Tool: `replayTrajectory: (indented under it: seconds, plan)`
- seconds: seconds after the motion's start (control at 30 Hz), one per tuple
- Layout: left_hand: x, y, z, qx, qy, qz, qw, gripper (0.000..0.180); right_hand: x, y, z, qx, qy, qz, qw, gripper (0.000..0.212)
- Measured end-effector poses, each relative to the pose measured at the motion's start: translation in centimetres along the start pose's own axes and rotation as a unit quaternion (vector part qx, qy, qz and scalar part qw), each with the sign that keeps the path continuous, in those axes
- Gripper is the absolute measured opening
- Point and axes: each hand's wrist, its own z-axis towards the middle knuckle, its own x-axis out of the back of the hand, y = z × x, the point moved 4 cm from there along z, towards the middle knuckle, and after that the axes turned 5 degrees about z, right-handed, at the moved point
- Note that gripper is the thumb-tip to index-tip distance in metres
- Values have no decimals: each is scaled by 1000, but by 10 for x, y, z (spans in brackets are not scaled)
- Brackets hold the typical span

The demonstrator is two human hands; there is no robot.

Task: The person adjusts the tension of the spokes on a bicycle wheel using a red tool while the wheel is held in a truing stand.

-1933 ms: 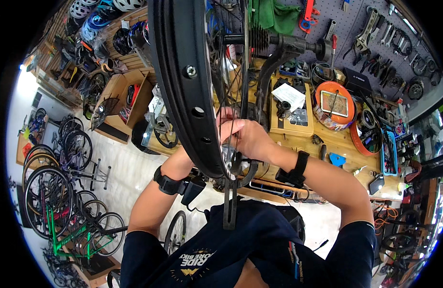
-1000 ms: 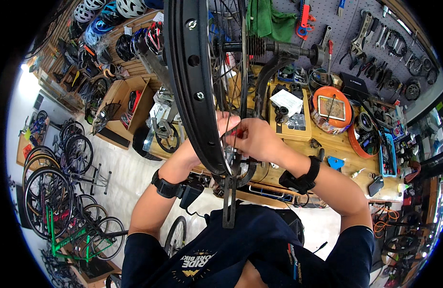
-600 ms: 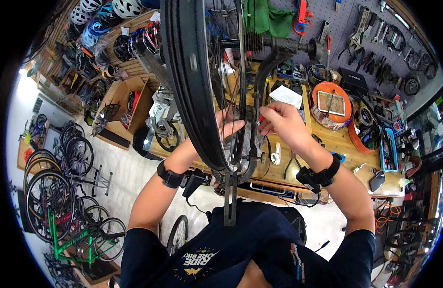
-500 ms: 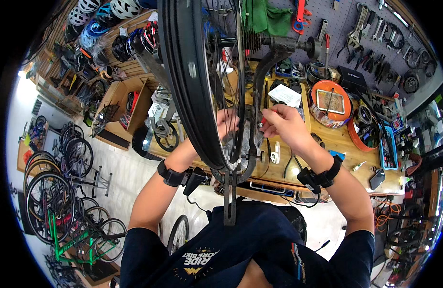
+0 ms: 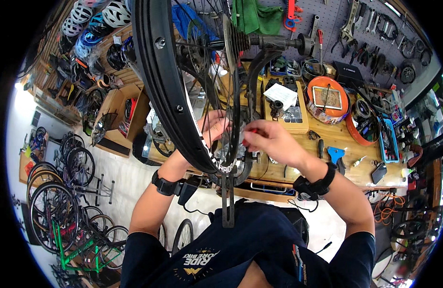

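A bicycle wheel stands upright before me, its bare black rim close to the camera and a rear cassette at its hub. Black arms of a truing stand carry the axle. Behind the rim's lower part, my left hand is closed by the spokes; its fingertips are partly hidden, so what they grip is unclear. On the other side, my right hand pinches a small red spoke wrench next to the spokes, near the rim. Its working end is covered by my fingers.
The wooden bench holds a yellow tray, orange round tins, a blue-handled tool and a blue basket. Tools hang on the pegboard. An open cardboard box and several bicycles stand left.
The wheel has turned, bringing spoke holes and white lettering on the rim into view. My right hand has moved left with the wrench, closer to the spokes. The view has shifted slightly.
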Motion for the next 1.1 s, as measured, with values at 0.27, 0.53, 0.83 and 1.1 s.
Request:
replayTrajectory:
  seconds: [0.27,0.53,0.83,1.1]
  plan:
    - [1,0,3,-40,7,25,999,40,-24,13,18,46,-15,-162,986,35]
    - [2,-7,4,-50,18,24,998,43,-32,-5,15,44,30,-248,967,34]
    - [-2,-8,3,-18,40,9,999,45,-44,-8,17,16,70,-336,939,35]
    - [-3,4,-5,-27,25,-43,998,51,-32,17,46,29,-207,-184,961,28]
